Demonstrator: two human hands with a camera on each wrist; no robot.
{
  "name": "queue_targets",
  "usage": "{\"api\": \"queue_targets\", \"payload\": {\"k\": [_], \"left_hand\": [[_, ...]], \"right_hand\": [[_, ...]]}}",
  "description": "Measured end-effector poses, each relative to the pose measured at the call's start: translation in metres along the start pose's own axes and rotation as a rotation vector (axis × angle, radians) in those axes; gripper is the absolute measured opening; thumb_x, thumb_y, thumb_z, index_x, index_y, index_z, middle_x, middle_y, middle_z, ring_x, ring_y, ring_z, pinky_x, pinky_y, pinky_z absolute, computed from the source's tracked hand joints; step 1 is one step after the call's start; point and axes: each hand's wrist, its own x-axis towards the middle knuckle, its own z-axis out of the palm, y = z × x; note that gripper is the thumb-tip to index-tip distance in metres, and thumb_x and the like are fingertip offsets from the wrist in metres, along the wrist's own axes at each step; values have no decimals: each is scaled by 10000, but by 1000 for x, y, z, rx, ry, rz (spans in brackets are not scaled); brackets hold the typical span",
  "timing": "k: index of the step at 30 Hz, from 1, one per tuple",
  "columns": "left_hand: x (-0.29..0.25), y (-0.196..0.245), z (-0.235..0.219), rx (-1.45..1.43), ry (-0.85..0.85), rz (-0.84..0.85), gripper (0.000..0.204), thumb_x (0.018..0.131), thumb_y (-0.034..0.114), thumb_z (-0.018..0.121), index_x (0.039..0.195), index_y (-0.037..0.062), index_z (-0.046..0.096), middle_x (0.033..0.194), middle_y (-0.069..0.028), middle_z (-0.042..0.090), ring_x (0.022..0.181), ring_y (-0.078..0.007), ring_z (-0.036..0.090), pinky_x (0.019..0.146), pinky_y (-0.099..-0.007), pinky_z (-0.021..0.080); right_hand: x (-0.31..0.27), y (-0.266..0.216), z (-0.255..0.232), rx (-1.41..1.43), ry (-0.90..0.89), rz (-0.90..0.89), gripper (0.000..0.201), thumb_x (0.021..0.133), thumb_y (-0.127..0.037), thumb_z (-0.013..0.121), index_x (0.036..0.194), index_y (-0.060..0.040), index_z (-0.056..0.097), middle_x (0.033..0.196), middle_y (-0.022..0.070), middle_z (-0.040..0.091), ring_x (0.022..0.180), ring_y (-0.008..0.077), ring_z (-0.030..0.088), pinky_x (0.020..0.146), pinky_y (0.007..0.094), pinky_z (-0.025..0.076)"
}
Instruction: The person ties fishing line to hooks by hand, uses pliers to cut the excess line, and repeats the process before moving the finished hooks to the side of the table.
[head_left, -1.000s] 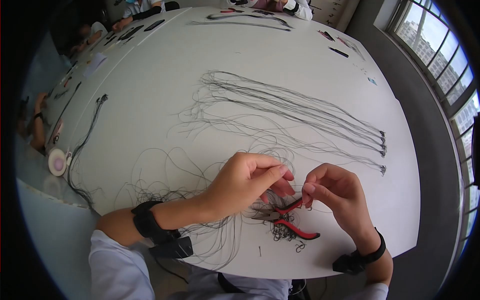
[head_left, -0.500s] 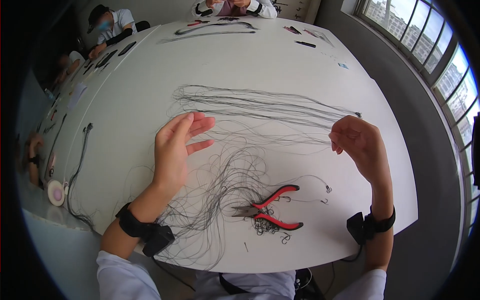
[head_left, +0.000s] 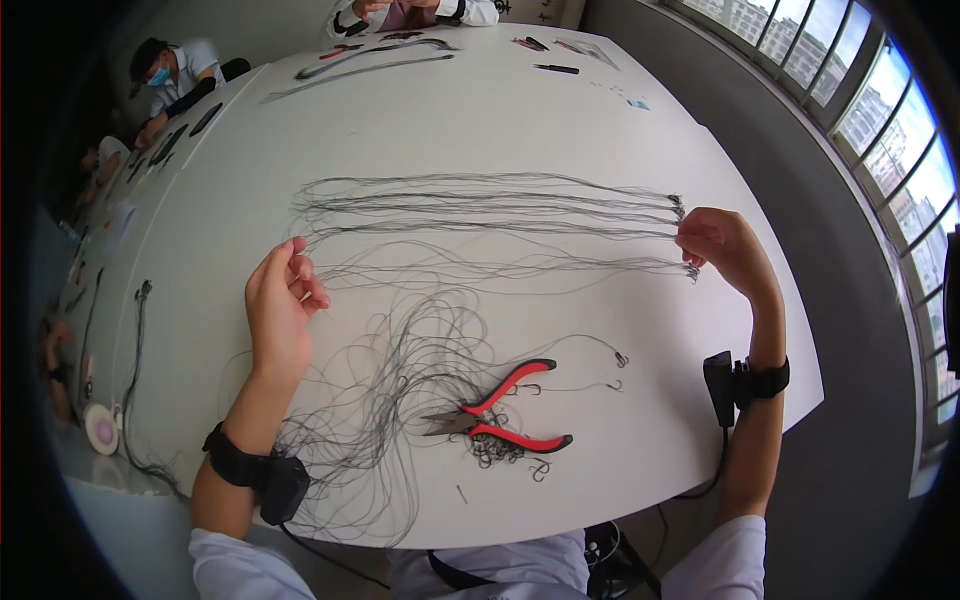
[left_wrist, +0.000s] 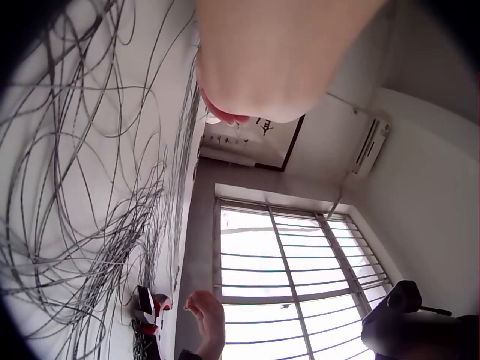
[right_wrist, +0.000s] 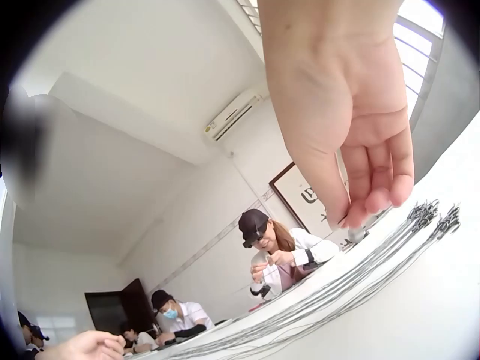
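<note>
In the head view, my right hand (head_left: pixel 728 250) pinches thumb to fingertips beside the hooked ends (head_left: pixel 692 271) of the lower laid-out strands (head_left: pixel 520 265). A small dark bit shows at its thumb tip in the right wrist view. My left hand (head_left: pixel 282 310) hovers at the strands' left ends, thumb and forefinger tips together, the other fingers bent; a line between them is too thin to make out clearly. Nearer me, red-handled pliers (head_left: pixel 515 438) lie on a heap of small hooks (head_left: pixel 497 452), beside a loose tangle of dark lines (head_left: pixel 385 410).
Further bundles of strands (head_left: pixel 480 205) lie parallel beyond. At the left are a white spool (head_left: pixel 101 428) and another bundle (head_left: pixel 137 340). Two separate hooks (head_left: pixel 622 360) rest right of the pliers. Other people sit at the table's far and left sides; a barred window stands right.
My hands have moved from close together above the pliers to wide apart over the strands, left hand leftward, right hand forward and rightward. The pliers are uncovered. The head view has shifted.
</note>
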Motion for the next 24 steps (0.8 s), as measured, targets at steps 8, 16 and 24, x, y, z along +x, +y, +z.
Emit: {"api": "queue_targets", "payload": {"k": [8, 16, 24], "left_hand": [[9, -9, -6, -58, 37, 11, 126, 946, 229, 495, 899, 116, 525, 700, 49, 463, 576, -67, 395, 542, -232, 326], [11, -14, -5, 349, 90, 313, 186, 961, 148, 457, 1067, 33, 558, 974, -7, 540, 891, -76, 460, 811, -202, 349], [6, -13, -1, 727, -129, 593, 200, 931, 96, 469, 1075, 21, 586, 1216, -75, 537, 1186, -192, 449, 1036, -296, 290]], "right_hand": [[0, 16, -7, -90, -40, 119, 65, 784, -53, 636, 776, 11, 644, 668, 69, 639, 599, 133, 602, 570, 252, 503], [1, 29, -8, -192, -68, 182, 69, 776, -70, 652, 788, -2, 660, 689, 75, 660, 590, 135, 603, 534, 246, 496], [1, 34, -10, -254, -65, 195, 49, 778, -70, 641, 795, -29, 662, 698, 73, 671, 593, 128, 616, 520, 245, 493]]}}
